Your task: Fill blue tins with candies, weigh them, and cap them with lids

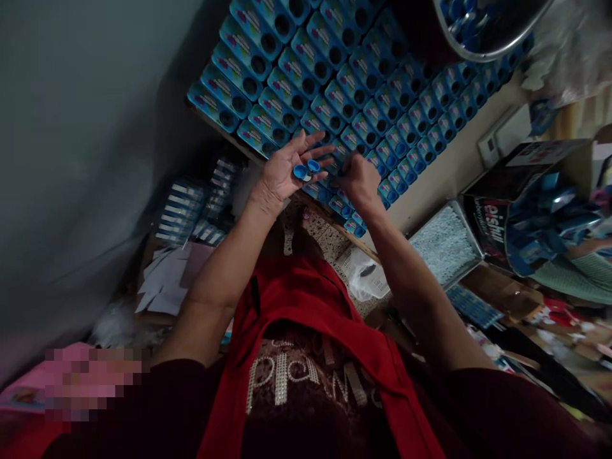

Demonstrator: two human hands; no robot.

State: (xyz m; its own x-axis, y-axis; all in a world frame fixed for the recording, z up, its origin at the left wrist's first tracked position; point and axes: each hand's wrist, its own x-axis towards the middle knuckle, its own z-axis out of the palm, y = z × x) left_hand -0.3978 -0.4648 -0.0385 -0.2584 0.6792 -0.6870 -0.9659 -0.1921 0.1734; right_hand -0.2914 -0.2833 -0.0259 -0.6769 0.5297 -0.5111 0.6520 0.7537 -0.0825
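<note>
My left hand (287, 167) is palm up with its fingers spread, and a few small round blue caps (300, 171) rest in it. Close by on the right, my right hand (359, 178) is turned knuckles up with its fingers curled in over the packs. Whatever it pinches, if anything, is hidden beneath the fingers. Both hands are at the near edge of a slanting array of blue printed packs (282, 89), laid out in rows. Most of these show a dark round hole at one end; in several near the right hand the round spot looks blue.
A metal bowl (488, 54) with blue pieces stands over the packs' far side. At right are a tray of pale granules (442, 245) and a black carton (485, 223) beside blue items. Stacked packs (179, 213) lie at left. A white plastic bag (368, 274) is below the table edge.
</note>
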